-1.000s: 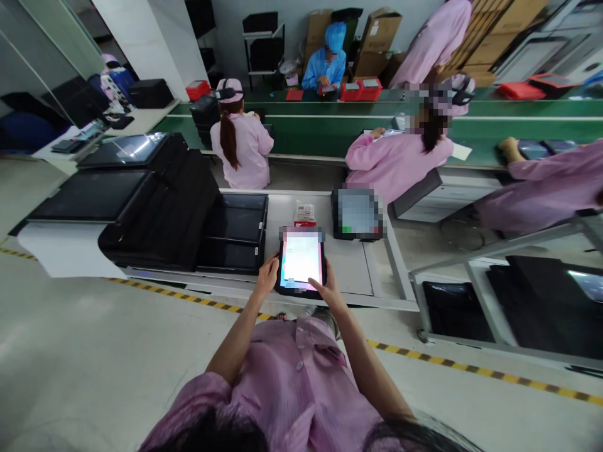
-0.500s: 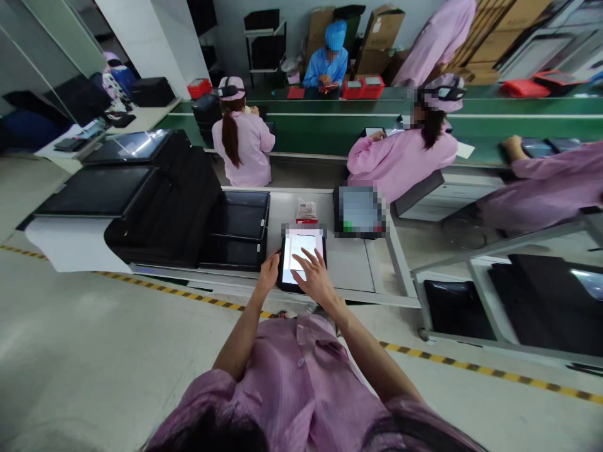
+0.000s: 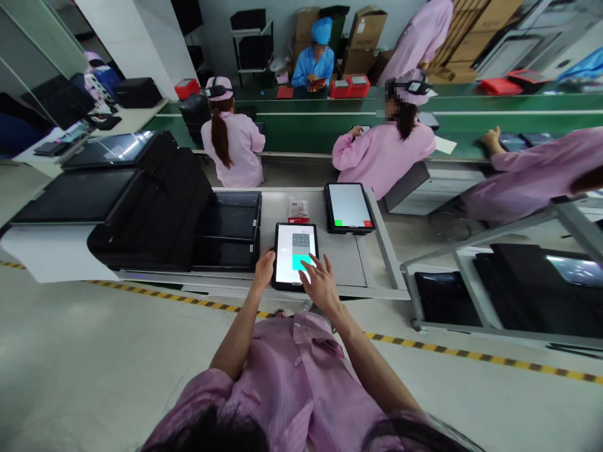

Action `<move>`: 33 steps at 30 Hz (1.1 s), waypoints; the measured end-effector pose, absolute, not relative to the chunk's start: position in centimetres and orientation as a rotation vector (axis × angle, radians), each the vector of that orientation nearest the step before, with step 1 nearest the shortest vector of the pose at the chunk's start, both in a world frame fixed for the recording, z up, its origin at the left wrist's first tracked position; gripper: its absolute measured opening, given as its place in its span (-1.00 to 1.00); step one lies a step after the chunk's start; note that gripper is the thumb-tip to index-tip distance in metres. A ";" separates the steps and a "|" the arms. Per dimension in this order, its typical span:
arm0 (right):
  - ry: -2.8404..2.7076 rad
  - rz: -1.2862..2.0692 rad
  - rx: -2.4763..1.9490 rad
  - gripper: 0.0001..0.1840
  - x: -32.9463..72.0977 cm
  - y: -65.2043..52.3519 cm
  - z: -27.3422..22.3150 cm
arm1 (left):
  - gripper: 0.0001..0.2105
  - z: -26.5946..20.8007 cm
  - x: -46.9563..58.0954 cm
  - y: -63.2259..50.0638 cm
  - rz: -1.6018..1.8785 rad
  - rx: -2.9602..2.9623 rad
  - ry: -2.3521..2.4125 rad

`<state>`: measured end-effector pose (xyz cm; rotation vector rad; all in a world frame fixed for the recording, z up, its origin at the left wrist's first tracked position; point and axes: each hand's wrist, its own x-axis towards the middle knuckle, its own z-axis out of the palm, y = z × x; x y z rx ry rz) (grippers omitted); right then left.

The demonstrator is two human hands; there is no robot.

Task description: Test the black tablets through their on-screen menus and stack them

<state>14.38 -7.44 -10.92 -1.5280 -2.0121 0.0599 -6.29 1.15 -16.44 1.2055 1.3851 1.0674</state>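
Observation:
A tablet (image 3: 285,256) with a black frame and a lit screen lies in front of me on the light-topped cart. Its screen shows a grey panel of small icons above a turquoise block. My left hand (image 3: 264,269) grips the tablet's left edge, fingers closed round its side. Over the lower right of the screen is my right hand (image 3: 321,281), fingers spread and holding nothing; a fingertip is at the turquoise block. A second lit tablet (image 3: 349,204), with a green and a red corner, sits farther right on a dark stack. Behind my tablet lies a small red-and-white packet (image 3: 298,211).
Dark flat panels (image 3: 226,223) lie at the left of the cart (image 3: 343,263), beside a tall stack of black trays (image 3: 155,213). Another rack (image 3: 471,307) with dark panels stands at right. Several people sit or stand along the green bench (image 3: 301,132).
The tablet's screen has changed from a mostly white page to a grey icon panel with a turquoise block. My right hand stays over it, and my view has shifted slightly right.

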 end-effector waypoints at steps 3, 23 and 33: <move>-1.999 0.079 -1.519 -0.64 13.9 -7.6 -11.5 | -0.69 -16.6 -6.3 1.3 1.059 1.252 1.369; -1.878 0.170 -1.563 -0.37 15.3 -7.0 -12.2 | -0.71 -17.0 -6.5 1.2 1.131 1.203 1.323; -1.792 0.200 -1.563 -0.43 16.0 -7.5 -12.5 | -0.74 -16.4 -6.8 1.4 1.033 1.230 1.368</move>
